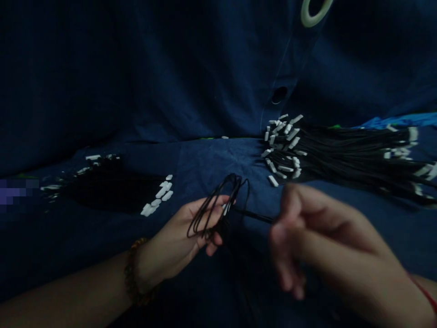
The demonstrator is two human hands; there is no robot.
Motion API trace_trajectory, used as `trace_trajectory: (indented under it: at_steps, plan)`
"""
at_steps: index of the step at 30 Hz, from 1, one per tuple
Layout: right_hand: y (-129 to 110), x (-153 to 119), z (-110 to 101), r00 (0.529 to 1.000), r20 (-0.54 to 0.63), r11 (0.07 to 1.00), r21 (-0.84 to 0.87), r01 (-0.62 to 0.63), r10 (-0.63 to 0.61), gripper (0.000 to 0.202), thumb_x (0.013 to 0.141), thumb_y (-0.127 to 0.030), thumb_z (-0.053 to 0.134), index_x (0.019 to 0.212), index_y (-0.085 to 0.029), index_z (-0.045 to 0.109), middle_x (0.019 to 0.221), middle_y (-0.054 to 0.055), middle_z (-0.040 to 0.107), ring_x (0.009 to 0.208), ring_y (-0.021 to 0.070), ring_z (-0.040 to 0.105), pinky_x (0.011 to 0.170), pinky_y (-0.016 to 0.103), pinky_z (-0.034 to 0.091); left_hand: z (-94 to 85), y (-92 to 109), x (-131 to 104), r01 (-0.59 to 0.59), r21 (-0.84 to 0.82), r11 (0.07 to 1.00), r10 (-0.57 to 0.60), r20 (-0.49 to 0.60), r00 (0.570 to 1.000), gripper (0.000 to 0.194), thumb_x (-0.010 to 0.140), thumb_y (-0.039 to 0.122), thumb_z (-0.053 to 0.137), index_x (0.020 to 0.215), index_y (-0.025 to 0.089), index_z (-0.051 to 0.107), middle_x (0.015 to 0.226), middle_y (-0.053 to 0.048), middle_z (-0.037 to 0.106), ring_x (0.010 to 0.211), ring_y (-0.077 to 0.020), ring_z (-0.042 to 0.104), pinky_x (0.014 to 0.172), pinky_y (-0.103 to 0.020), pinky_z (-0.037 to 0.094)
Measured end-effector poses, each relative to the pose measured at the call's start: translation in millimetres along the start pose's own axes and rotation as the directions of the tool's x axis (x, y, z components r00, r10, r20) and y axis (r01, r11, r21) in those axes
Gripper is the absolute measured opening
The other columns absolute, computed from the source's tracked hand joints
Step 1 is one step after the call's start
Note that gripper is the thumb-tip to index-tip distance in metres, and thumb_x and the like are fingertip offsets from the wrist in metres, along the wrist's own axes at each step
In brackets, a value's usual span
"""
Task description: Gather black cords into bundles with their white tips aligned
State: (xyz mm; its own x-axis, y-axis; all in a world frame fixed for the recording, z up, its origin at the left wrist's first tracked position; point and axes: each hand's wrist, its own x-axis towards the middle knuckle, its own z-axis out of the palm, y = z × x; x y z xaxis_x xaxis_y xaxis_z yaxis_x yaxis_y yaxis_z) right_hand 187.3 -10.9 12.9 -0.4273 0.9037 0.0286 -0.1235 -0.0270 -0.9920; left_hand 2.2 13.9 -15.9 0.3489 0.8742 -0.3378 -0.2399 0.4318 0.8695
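My left hand [201, 223] is closed around a looped black cable [205, 218], its coils standing up past the fingers. A small white piece shows between thumb and fingers in that hand. From the coil a straight length of the cable runs right to my right hand [300, 241], which pinches it between thumb and forefinger. My right hand is slightly blurred, and its lower fingers hang curled. Both hands are raised in front of the dark blue cloth [211, 159].
At the right lies a large bundle of black cables [341, 150] with white connectors at both ends. Another dark cable bundle [116, 187] with white ends lies at the left. A pale ring [309, 18] hangs at the top, and blue material [399, 120] shows at the far right.
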Motion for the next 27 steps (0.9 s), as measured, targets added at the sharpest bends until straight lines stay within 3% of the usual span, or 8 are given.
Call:
trace_trajectory:
  at_steps: [2, 4, 9, 16, 22, 27]
  plan:
    - [10, -8, 6, 0.999, -0.003, 0.966, -0.254, -0.045, 0.045, 0.017, 0.086, -0.024, 0.044, 0.070, -0.020, 0.042, 0.052, -0.002, 0.056, 0.043, 0.0088, 0.049, 0.039, 0.017, 0.039, -1.5, 1, 0, 0.029, -0.009, 1.000, -0.029, 0.009, 1.000, 0.025, 0.075, 0.026, 0.064, 0.098, 0.018, 0.063, 0.065, 0.002, 0.051, 0.044, -0.0040, 0.047, 0.038, -0.014, 0.035]
    - [17, -12, 7, 0.999, -0.032, 0.902, -0.432, -0.012, -0.002, 0.017, 0.086, -0.021, 0.041, 0.069, -0.019, 0.042, 0.051, -0.002, 0.054, 0.043, 0.0092, 0.048, 0.041, 0.018, 0.038, -2.2, 2, 0, 0.037, -0.027, 0.999, -0.037, 0.021, 0.999, 0.024, 0.075, 0.025, 0.063, 0.098, 0.017, 0.063, 0.064, 0.002, 0.051, 0.042, -0.0032, 0.046, 0.037, -0.013, 0.034]
    - [20, -10, 1, 0.994, -0.029, 0.778, -0.626, 0.060, -0.101, 0.016, 0.084, -0.020, 0.042, 0.068, -0.019, 0.042, 0.050, -0.003, 0.052, 0.042, 0.0092, 0.047, 0.040, 0.019, 0.035, -4.6, 3, -2, 0.035, -0.078, 0.996, -0.029, 0.077, 0.997, 0.024, 0.073, 0.022, 0.064, 0.098, 0.021, 0.063, 0.072, 0.001, 0.054, 0.041, -0.0020, 0.045, 0.035, -0.012, 0.031]
    - [21, -9, 1, 0.990, 0.010, 0.790, -0.601, 0.120, -0.142, 0.018, 0.087, -0.020, 0.040, 0.069, -0.019, 0.042, 0.051, -0.003, 0.053, 0.042, 0.0087, 0.047, 0.040, 0.019, 0.035, -9.4, -1, -1, 0.036, -0.094, 0.995, -0.026, 0.107, 0.994, 0.024, 0.077, 0.021, 0.060, 0.101, 0.020, 0.063, 0.068, 0.000, 0.056, 0.042, -0.0036, 0.047, 0.036, -0.013, 0.034]
    - [21, -11, 1, 0.978, 0.019, 0.721, -0.673, 0.165, -0.206, 0.019, 0.085, -0.020, 0.041, 0.066, -0.019, 0.041, 0.050, -0.003, 0.049, 0.042, 0.0082, 0.045, 0.041, 0.020, 0.033, -6.4, 3, -2, 0.047, -0.114, 0.992, -0.031, 0.142, 0.989, 0.026, 0.072, 0.023, 0.065, 0.097, 0.018, 0.064, 0.060, 0.001, 0.054, 0.042, -0.0070, 0.051, 0.033, -0.013, 0.035]
    - [21, -11, 0, 0.978, 0.005, 0.718, -0.678, 0.158, -0.210, 0.018, 0.086, -0.020, 0.040, 0.068, -0.020, 0.042, 0.051, -0.003, 0.049, 0.043, 0.0084, 0.045, 0.041, 0.021, 0.033, -1.9, 4, -2, 0.015, -0.112, 0.994, -0.002, 0.113, 0.994, 0.026, 0.073, 0.022, 0.064, 0.098, 0.016, 0.063, 0.057, 0.001, 0.052, 0.039, -0.0055, 0.049, 0.032, -0.011, 0.033]
